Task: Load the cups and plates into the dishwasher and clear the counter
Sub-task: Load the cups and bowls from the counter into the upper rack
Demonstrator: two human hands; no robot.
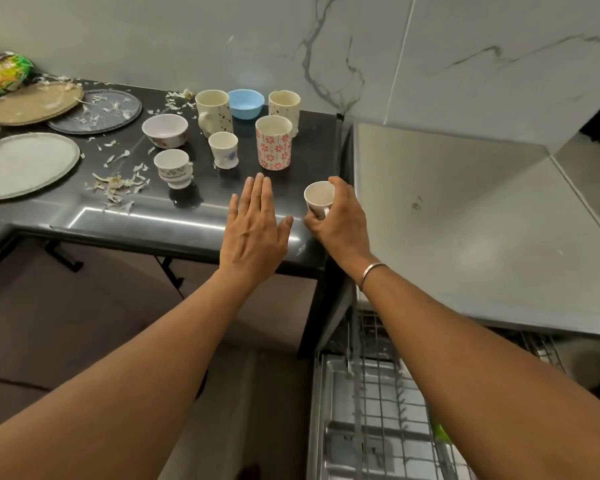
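Right hand (340,216): closed around a small white cup (319,197) at the counter's (187,216) near right corner. Fingers wrap the far side, thumb on the near side. Cup mouth tips toward you and to the left, so its long axis is off vertical. Whether its base touches the counter or is lifted, I cannot tell; the palm hides it.

The relation that matters: the rack (388,410) lies below and toward you from that hand, just right of the counter edge, under the steel top (465,220). Your right arm already crosses over it. The carry, by my reading, is down and back, not sideways. The cup would likely need to be turned mouth-down before it meets the wires.

Left hand (253,223): flat, fingers straight and together, thumb out, holding nothing. It hovers over the front edge of the counter, just left of the right hand.

Outward from the left hand: the floral cup (273,143) and the short white cup (223,148) stand upright just beyond its fingertips, nearest of the rest. The patterned cup (174,168) is to the left. Two tall mugs (213,112), a blue bowl (246,102) and a pale bowl (165,129) sit farther back. Left hand is nearer all of these.

Plates (25,164) lie well to the left, among scattered peelings (118,185). Most of the job remains.
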